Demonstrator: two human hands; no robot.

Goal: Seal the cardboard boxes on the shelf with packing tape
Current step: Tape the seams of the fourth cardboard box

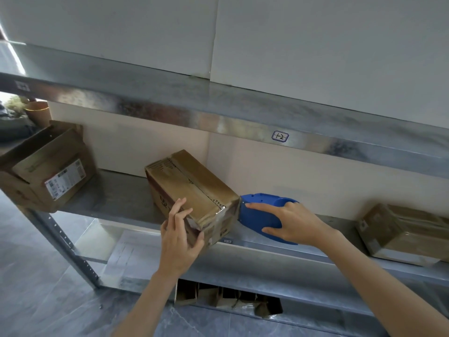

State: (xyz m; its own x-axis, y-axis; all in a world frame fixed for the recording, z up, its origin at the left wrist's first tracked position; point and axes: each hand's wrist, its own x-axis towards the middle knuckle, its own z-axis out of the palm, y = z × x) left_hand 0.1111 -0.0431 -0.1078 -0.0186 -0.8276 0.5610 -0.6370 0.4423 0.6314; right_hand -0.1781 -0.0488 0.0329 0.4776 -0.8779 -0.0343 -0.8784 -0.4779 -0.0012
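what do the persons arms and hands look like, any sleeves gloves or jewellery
The left hand and right hand are bare: no gloves, and no rings show on the fingers. Neither wrist carries a watch or band. Both forearms are uncovered to the frame's edge; no sleeve shows.

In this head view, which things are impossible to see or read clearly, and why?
All in the head view:
1. Tape roll: hidden inside the blue tape dispenser, under the right hand.
2. Label print on the left box: too small and blurred.
3. Right box: cut off by the right edge.
4. Cardboard pieces below: mostly hidden by the shelf.
5. Near corner of the middle box: covered by the left hand.
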